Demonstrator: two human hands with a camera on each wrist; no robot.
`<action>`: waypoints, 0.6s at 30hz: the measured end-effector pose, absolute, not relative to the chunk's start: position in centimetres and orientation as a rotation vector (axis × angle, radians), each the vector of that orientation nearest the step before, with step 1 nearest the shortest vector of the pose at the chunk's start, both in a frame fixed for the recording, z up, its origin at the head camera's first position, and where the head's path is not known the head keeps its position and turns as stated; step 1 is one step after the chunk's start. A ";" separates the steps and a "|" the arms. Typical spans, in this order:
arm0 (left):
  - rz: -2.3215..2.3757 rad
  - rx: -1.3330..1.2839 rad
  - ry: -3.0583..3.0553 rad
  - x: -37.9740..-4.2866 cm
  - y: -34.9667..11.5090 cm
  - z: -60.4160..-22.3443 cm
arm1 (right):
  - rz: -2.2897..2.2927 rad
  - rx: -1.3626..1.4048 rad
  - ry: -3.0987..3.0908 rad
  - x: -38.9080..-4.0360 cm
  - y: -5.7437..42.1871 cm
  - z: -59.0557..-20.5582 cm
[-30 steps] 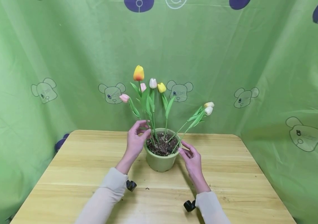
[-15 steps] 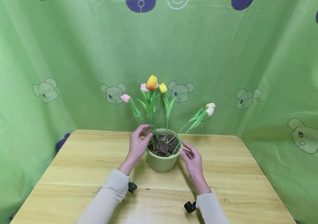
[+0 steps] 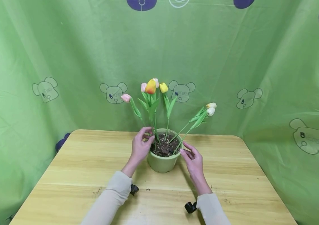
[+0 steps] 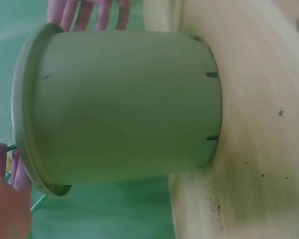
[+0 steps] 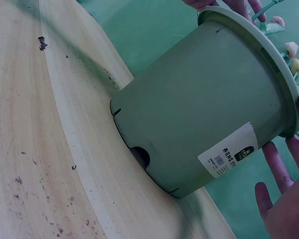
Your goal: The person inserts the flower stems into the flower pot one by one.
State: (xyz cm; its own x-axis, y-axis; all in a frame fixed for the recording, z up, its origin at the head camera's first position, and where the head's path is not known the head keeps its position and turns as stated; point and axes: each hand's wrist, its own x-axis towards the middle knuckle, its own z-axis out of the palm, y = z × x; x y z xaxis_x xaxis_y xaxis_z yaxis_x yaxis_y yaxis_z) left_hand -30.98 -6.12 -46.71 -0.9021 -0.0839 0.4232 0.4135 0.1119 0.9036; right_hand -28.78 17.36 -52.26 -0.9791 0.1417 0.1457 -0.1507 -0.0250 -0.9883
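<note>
In the head view a light green flowerpot [image 3: 162,164] filled with dark soil [image 3: 163,148] stands on the table. My left hand [image 3: 141,147] is at its left rim, thumb and fingers pinching the stem of an orange-yellow tulip [image 3: 150,87]. In the left wrist view the green stem [image 4: 11,147] shows between those fingers. At the right rim my right hand [image 3: 193,162] touches the pot with fairly straight, spread fingers, close to the stem of a leaning white tulip [image 3: 211,112]. The right wrist view shows its fingers [image 5: 279,164] against the pot.
Several other tulips stand in the pot: a pink tulip [image 3: 126,98] leans left and a yellow tulip [image 3: 163,87] is upright. Soil crumbs [image 3: 148,189] are scattered on the wooden table [image 3: 77,175]. A green curtain [image 3: 215,56] hangs behind.
My left hand has moved the orange-yellow tulip right and lowered it, so its bloom now overlaps the pink and white ones. The right hand has stayed at the right rim.
</note>
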 end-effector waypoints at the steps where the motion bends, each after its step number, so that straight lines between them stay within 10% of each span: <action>1: -1.845 -0.319 -2.032 -31.0 -6.1 -46.7 | 2.111 0.010 -2.036 -28.8 17.3 -52.3; 18: -1.546 -0.416 -2.238 -30.8 -6.2 -47.3 | 2.120 0.014 -2.034 -28.9 17.4 -52.5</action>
